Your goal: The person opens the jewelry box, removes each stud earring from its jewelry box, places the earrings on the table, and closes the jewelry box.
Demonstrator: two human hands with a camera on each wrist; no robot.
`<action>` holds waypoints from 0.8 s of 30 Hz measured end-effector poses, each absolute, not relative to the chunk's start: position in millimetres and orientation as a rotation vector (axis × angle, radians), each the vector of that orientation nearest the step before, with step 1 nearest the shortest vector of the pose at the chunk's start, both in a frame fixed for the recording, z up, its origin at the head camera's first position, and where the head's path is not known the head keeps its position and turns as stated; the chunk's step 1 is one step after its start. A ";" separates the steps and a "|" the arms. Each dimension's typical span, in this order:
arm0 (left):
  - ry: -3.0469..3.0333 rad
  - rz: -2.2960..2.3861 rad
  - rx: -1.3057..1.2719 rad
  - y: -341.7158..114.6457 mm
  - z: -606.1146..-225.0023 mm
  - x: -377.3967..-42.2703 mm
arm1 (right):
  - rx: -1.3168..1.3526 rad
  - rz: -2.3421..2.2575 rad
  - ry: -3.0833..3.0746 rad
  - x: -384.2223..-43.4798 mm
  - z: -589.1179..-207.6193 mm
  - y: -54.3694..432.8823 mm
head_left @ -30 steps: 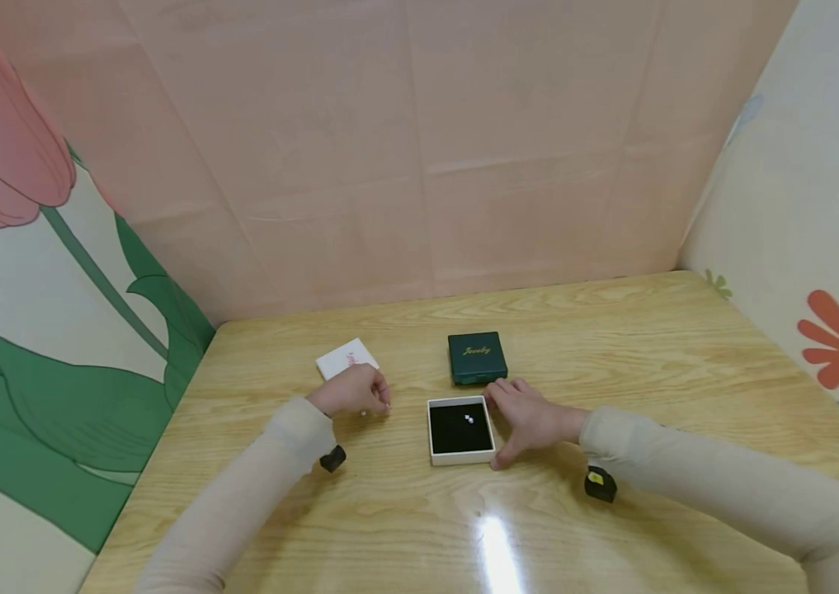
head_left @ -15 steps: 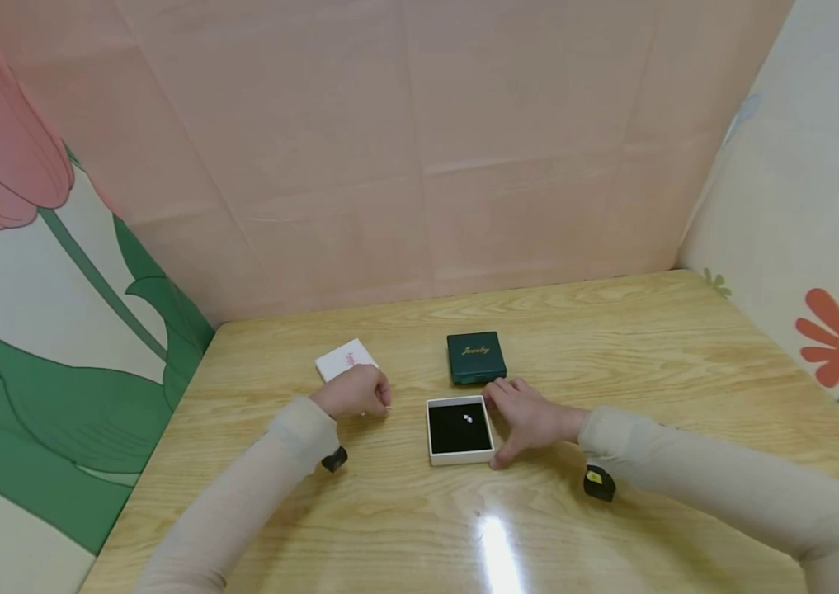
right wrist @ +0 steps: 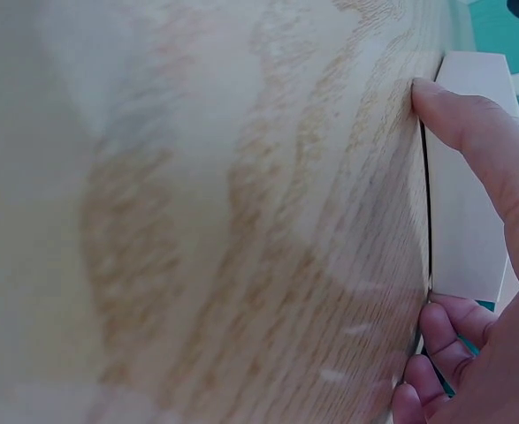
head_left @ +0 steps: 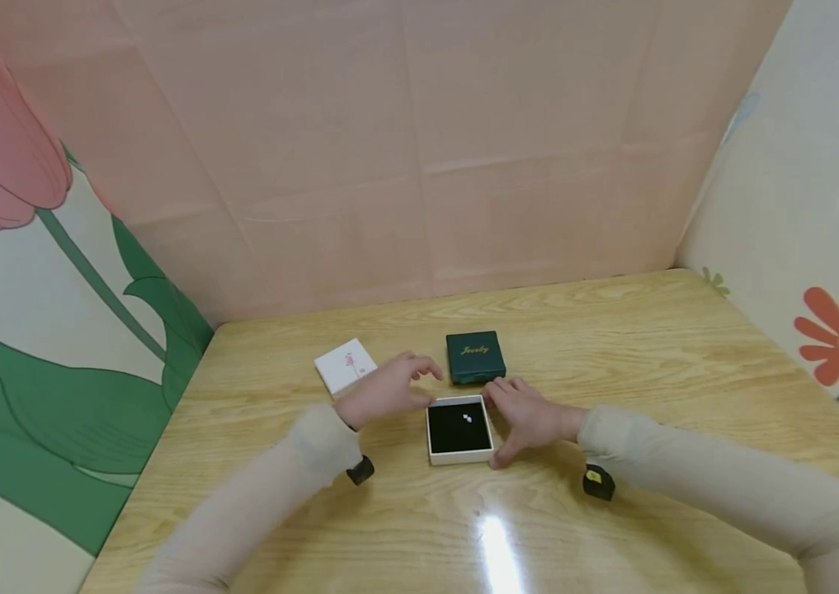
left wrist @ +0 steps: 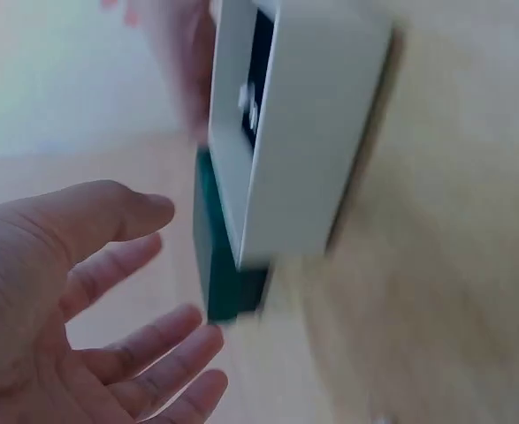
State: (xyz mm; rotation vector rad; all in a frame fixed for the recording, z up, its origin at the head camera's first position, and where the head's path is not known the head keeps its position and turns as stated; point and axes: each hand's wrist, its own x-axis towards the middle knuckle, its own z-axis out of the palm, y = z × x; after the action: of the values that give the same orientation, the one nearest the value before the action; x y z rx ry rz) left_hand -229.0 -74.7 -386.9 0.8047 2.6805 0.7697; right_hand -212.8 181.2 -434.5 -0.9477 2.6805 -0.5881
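Observation:
A white open jewelry box [head_left: 460,459] with a black pad inside stands on the table. On the pad lies a small shiny piece, like an earring [head_left: 468,418], whose details are too small to make out. My right hand [head_left: 534,419] holds the box's right side, its thumb at the near corner [right wrist: 458,115] and its forefinger at the far one. Nothing is in my left hand [head_left: 389,386], fingers loosely bent and parted, beside the box's far left corner. In the left wrist view the left thumb and fingers [left wrist: 157,353] hang apart, level with the box wall [left wrist: 316,132].
Behind the white box sits a dark green jewelry box [head_left: 476,357] with gold lettering. A white lid [head_left: 345,365] with a pink flower print lies at the left, behind my left forearm. The peach backdrop [head_left: 419,206] rises along the table's far edge.
My left hand has let go its pinch low over the table, opened its fingers and moved right to the box's corner, uncovering more of the white lid. My right hand has stayed put.

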 end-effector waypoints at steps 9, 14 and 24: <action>2.685 0.645 0.868 -46.0 -404.6 -213.8 | -0.968 -0.585 2.675 -211.4 -435.2 182.1; 2.716 0.526 0.869 -35.9 -409.5 -211.7 | -0.968 -0.601 2.668 -210.8 -434.8 183.0; 2.776 0.483 0.712 -23.5 -406.4 -208.9 | -1.002 -0.592 2.696 -210.9 -433.9 183.2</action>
State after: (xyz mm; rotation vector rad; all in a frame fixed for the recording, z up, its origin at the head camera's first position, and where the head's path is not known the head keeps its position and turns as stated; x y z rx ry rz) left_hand -208.9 -23.5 -406.4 0.7120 2.7759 0.4835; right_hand -210.9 183.2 -433.9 -1.0021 2.6957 -0.5922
